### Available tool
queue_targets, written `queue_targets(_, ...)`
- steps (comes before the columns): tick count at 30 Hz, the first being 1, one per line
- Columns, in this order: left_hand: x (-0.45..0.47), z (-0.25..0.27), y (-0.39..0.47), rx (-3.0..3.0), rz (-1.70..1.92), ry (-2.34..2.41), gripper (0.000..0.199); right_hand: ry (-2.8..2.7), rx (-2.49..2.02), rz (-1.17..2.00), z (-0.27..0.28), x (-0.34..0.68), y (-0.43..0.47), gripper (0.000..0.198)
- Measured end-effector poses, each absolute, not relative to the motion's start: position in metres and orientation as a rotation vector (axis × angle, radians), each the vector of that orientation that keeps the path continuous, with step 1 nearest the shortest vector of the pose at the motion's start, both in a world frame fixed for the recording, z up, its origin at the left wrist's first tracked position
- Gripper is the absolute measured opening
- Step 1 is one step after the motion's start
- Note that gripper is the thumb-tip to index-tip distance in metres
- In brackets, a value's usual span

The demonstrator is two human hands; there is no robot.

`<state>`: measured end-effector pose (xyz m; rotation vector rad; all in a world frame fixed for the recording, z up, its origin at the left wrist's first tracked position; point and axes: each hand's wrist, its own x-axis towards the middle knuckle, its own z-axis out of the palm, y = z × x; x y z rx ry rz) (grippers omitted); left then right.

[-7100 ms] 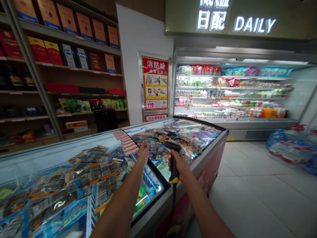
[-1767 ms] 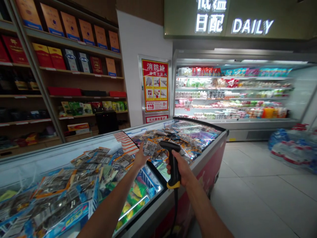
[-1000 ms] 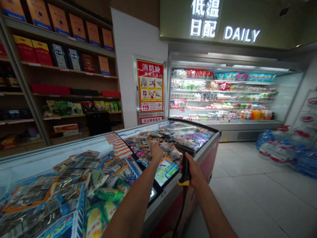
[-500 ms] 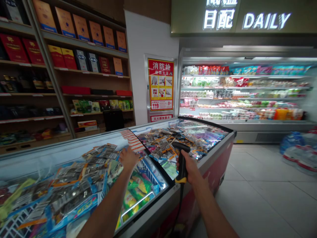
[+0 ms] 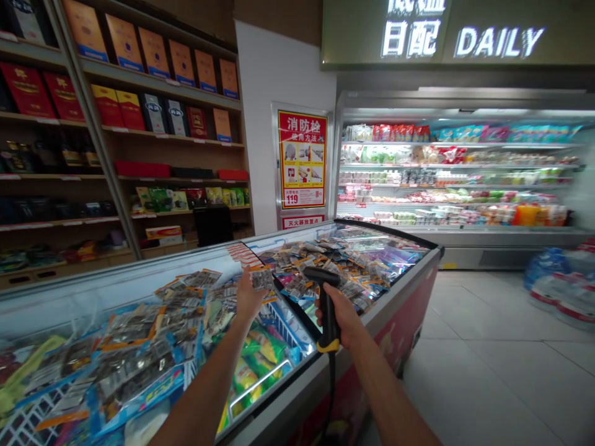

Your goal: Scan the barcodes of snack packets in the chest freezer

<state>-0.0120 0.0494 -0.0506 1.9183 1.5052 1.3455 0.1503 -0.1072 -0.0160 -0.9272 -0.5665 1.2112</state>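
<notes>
Here we are over the open chest freezer (image 5: 283, 406), and our left hand (image 5: 250, 297) has its fingers pinched on the near side of an orange-edged packet (image 5: 263, 279). The packet is held up over the freezer, near the black-framed lid edge (image 5: 297, 313), its printed face towards us, too small to read. Our right hand (image 5: 341, 313) is wrapped round the grip of a black-and-yellow barcode scanner (image 5: 328, 319); the scanner's head points left, towards the packet but apart from it, and the cable (image 5: 331, 387) drops from its base down past the freezer wall. We can't tell whether a finger presses the trigger.

Just behind the packet lies a red-and-white striped sheet (image 5: 240, 253). Below our left hand we have green-and-yellow bags (image 5: 260, 347) in a wire basket, and to the left a heap of similar packets (image 5: 139, 322); past the lid edge, a 2nd heap (image 5: 311, 257) spreads out.

Beyond, we get a red fire-hydrant poster (image 5: 301, 160) marked 119, shelves with 6 orange-and-blue boxes (image 5: 154, 52) along the top, and a lit refrigerated display (image 5: 458, 167) under the "DAILY" sign (image 5: 499, 41). Shrink-wrapped water bottles (image 5: 558, 291) stand on the floor (image 5: 469, 365) at right.
</notes>
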Motion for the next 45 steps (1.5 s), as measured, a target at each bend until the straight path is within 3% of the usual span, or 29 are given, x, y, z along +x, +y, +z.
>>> queue_targets(7,0.005,-0.054,0.061,1.765,1.334,1.184,0.087,-0.611,-0.872,1.293,-0.008,0.147,-0.108,0.032)
queue_targets(37,0.017,-0.047,0.072,1.883,1.285,1.27,0.071,-0.644,-0.798,1.328,0.007,0.152,-0.108,0.029)
queue_targets(42,0.031,-0.037,0.076,1.771,1.375,1.198,0.062,-0.549,-0.865,1.149,0.001,0.177,-0.103,0.027)
queue_targets(45,0.055,-0.022,0.076,1.796,1.394,1.232,0.046,-0.481,-0.904,1.08,-0.004,0.195,-0.104,0.024)
